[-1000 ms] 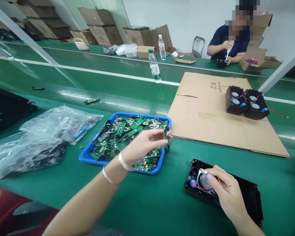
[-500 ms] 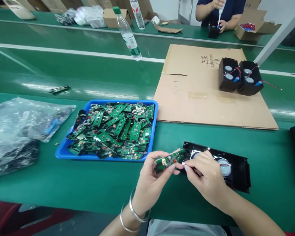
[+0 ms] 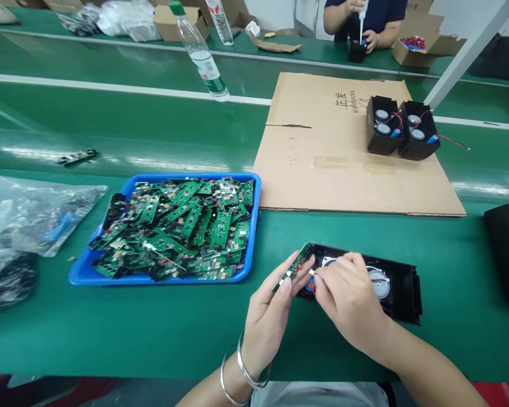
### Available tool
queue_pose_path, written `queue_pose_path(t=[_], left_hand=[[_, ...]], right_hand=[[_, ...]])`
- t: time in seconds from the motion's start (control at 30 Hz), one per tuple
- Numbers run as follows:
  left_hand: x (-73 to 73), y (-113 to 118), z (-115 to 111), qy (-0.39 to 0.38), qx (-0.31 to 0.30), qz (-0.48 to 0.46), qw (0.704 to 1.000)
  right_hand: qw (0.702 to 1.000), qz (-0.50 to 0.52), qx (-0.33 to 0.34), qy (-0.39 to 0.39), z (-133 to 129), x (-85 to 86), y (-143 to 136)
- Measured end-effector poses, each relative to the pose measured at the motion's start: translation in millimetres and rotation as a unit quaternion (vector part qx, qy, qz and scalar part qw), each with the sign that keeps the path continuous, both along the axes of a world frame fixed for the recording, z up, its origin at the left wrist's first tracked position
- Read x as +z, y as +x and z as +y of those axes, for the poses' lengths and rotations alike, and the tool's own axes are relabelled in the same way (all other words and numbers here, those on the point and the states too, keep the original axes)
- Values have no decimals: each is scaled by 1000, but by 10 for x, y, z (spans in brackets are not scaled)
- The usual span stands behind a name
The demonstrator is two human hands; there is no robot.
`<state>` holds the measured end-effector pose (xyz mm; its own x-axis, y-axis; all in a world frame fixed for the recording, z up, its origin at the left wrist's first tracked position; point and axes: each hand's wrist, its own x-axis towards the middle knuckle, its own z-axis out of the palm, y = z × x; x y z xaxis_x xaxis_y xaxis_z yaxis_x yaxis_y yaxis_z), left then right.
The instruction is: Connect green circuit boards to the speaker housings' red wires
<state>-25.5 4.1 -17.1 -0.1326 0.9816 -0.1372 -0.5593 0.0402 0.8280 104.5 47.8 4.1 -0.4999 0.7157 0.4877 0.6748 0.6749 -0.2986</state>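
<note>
Held along its edges, a green circuit board (image 3: pixel 294 268) is tilted up in my left hand (image 3: pixel 266 316). My right hand (image 3: pixel 351 305) pinches a small white wire connector (image 3: pixel 312 272) between thumb and forefinger, close to the board's right edge. Beneath both hands lies a black speaker housing (image 3: pixel 401 291) with round silver speakers (image 3: pixel 380 284) in it; my right hand covers part of it. A bit of blue and red (image 3: pixel 309 284) shows under my left fingers. To the left stands a blue tray (image 3: pixel 254 237) heaped with circuit boards (image 3: pixel 190 220).
A flat cardboard sheet (image 3: pixel 288 181) carries two black speaker boxes (image 3: pixel 384 125). Plastic bags (image 3: pixel 34 209) lie at the left, a black case (image 3: pixel 507 254) at the right. A water bottle (image 3: pixel 203 65) stands farther back. Across the bench a person (image 3: pixel 365 28) works on a black box.
My left hand has turned the circuit board steeper, more edge-on. The connector stays pinched in my right hand near the board. The whole view has shifted slightly.
</note>
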Motion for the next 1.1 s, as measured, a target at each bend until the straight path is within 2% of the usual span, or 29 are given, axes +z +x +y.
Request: queue_pose_path(t=[0.17, 0.37, 0.6, 0.87, 0.97, 1.1], left_hand=[[9, 33, -45, 22, -18, -16, 999], [-37, 70, -111, 8, -26, -10, 1000], [-76, 124, -182, 27, -30, 24, 999], [-102, 214, -198, 60, 13, 9, 998], [-114, 167, -180, 66, 19, 62, 996], [6, -6, -132, 31, -37, 194, 980]], right_hand=[[996, 74, 16, -40, -67, 29, -77], [995, 88, 8, -48, -83, 56, -48], [999, 39, -16, 26, -147, 60, -53], [998, 34, 10, 48, -166, 68, -18], [998, 31, 13, 49, -158, 44, 30], [999, 15, 24, 44, -164, 71, 133]])
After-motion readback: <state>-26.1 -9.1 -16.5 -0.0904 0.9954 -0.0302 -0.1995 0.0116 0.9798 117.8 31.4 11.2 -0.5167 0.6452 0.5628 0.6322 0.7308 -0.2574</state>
